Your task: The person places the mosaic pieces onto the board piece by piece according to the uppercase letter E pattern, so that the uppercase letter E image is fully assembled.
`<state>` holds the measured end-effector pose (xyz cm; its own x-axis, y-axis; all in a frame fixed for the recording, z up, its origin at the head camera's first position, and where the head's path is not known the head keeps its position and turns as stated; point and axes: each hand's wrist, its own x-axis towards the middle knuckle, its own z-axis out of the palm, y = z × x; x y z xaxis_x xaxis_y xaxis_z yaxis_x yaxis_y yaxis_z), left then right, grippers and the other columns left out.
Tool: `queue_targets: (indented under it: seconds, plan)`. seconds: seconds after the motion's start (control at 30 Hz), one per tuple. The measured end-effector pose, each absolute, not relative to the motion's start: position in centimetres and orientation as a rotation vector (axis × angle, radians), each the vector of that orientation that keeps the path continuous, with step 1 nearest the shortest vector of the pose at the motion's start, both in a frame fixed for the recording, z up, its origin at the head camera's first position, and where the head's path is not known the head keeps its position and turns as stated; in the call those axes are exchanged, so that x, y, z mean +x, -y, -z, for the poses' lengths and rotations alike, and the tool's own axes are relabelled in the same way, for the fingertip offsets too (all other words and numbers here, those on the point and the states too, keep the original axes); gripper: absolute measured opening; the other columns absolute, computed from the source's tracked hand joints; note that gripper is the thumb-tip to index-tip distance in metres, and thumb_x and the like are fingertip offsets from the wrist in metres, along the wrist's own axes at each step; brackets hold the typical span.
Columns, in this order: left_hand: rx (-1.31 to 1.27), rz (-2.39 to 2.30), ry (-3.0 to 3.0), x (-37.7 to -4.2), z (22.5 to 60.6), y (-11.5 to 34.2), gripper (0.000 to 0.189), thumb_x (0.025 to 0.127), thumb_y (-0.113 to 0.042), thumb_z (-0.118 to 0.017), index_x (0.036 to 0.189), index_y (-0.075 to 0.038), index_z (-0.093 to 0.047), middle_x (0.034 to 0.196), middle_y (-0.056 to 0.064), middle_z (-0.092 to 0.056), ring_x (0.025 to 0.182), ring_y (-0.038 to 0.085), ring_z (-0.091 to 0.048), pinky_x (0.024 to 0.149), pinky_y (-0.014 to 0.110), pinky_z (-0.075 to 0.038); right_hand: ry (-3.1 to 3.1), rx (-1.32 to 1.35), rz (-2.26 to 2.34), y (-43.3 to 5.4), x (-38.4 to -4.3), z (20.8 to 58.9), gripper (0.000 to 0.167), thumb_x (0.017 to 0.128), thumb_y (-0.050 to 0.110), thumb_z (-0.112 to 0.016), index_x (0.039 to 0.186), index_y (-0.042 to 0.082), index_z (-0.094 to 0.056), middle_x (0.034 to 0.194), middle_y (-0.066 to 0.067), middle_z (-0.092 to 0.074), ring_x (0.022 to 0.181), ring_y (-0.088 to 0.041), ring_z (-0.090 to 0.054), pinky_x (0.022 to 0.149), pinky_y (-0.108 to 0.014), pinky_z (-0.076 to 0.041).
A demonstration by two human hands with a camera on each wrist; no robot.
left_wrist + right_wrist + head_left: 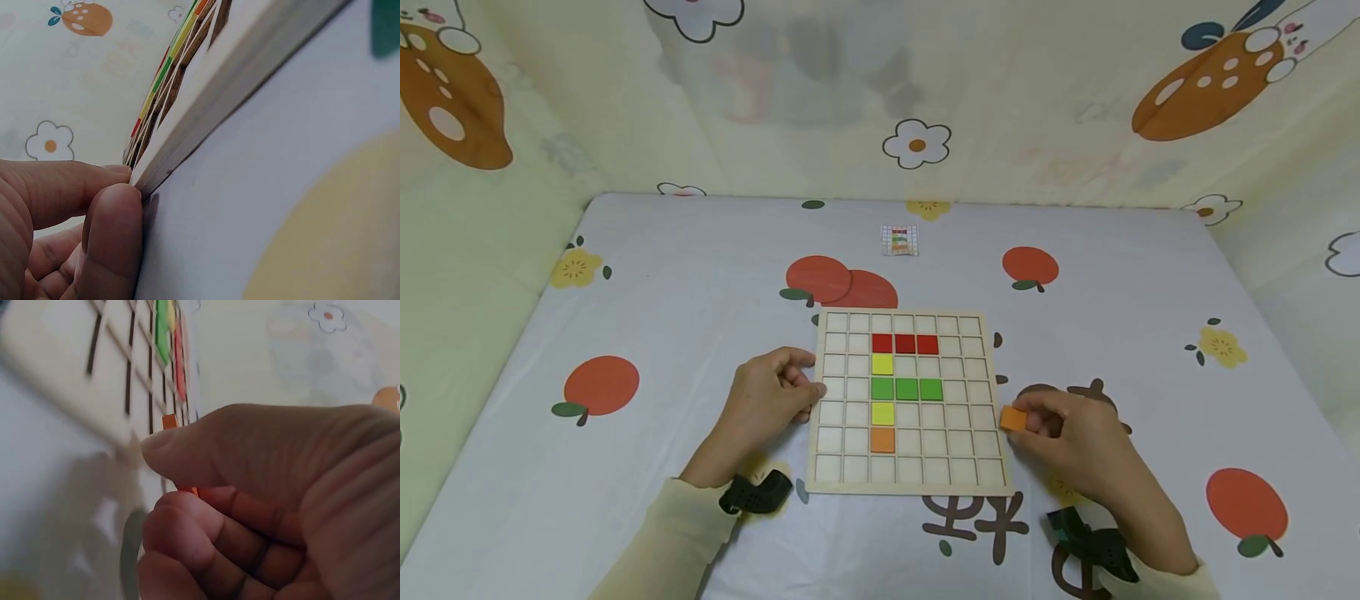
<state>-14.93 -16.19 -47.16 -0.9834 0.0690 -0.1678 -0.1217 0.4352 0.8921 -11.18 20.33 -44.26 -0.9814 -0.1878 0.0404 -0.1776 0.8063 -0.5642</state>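
A square wooden grid board [917, 485] lies on the table. Three red tiles [905, 343] form a row near its top, and three green tiles [907, 389] a row mid-board. Two yellow tiles [883, 364] and one orange tile [882, 440] sit in the column under the leftmost red. With thumb and bent index finger, my left hand [771, 387] holds the board's left edge. Just off the right edge, my right hand [1086, 437] pinches another orange tile [1012, 417]; the thumb partly covers that tile in the right wrist view.
Beyond the board lies a small card [899, 240] printed with a coloured grid pattern. A white cloth [685, 275] with fruit and flower prints covers the table. Patterned curtains [820, 125] hang behind and at both sides. Black straps [756, 492] circle the wrists.
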Motion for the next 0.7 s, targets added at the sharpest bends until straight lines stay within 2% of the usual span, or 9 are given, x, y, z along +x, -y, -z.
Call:
queue_targets:
  seconds: [0.4,0.7]
  plan:
    - [-0.068,-1.58,-2.485,-14.9,47.0,16.2,0.035,0.089,-0.004,-0.079,0.122,0.002,-0.068,0.08,0.008,-0.065,0.057,0.016,-0.064,0.058,0.023,-0.055,-2.721,-0.369,1.068,-15.6,-12.0,43.0,0.023,0.081,0.001,-0.081,0.102,0.005,-0.076,0.075,0.002,-0.059,0.067,-0.014,-0.056,0.056,-0.022,-0.048]
    - [-0.064,-1.575,-2.487,-14.9,47.1,16.2,0.035,0.09,-0.004,-0.079,0.122,0.002,-0.068,0.08,0.008,-0.065,0.057,0.016,-0.065,0.058,0.023,-0.054,-2.662,-0.407,1.045,-12.7,-12.1,43.4,0.023,0.081,0.004,-0.086,0.102,0.007,-0.077,0.075,0.003,-0.058,0.071,-0.015,-0.055,0.059,-0.023,-0.05]
